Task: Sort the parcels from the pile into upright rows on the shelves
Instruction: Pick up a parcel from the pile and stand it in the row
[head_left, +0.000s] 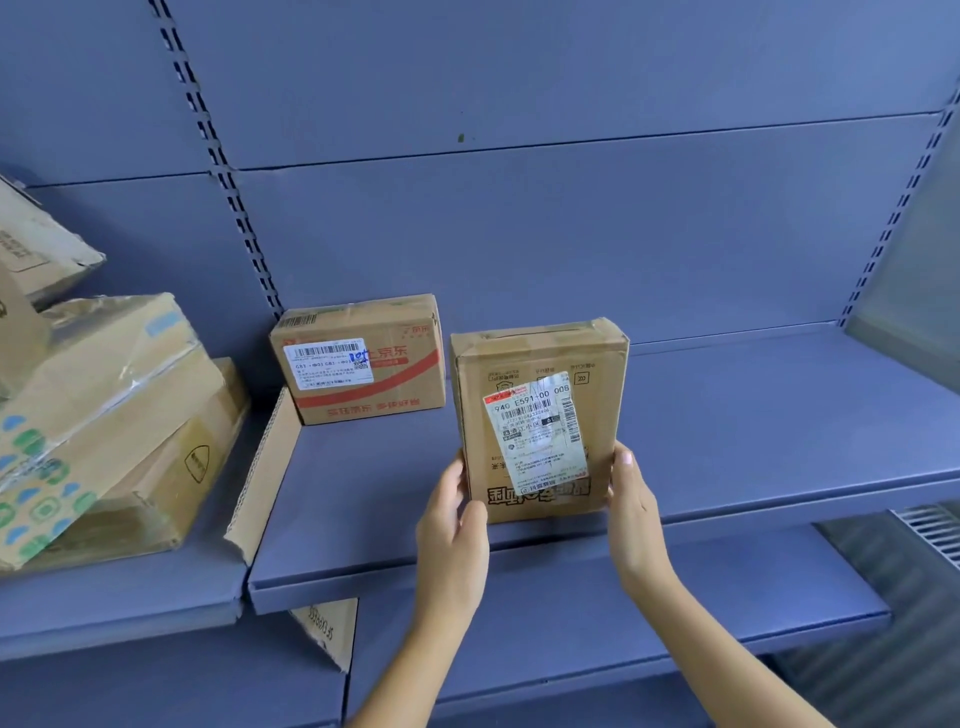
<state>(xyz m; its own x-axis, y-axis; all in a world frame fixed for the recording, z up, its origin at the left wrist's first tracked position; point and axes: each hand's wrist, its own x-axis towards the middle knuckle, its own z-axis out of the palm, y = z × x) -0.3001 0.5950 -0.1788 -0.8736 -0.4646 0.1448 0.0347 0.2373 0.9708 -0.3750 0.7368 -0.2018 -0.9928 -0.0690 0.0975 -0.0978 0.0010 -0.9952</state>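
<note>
A flat brown cardboard parcel (537, 415) with a white shipping label stands upright near the front edge of the blue shelf (753, 415). My left hand (454, 525) grips its lower left edge and my right hand (631, 514) grips its lower right edge. To its left, further back on the same shelf, a brown parcel with red print and a white label (363, 358) stands against the back panel. A pile of larger cardboard parcels (104, 415) lies tilted on the neighbouring shelf at the left.
A loose cardboard flap (265, 473) juts from the pile over the shelf's left end. A lower blue shelf (623, 613) holds a cardboard corner (327, 631) poking up at its left. The slotted upright (223, 171) and back panel close the rear.
</note>
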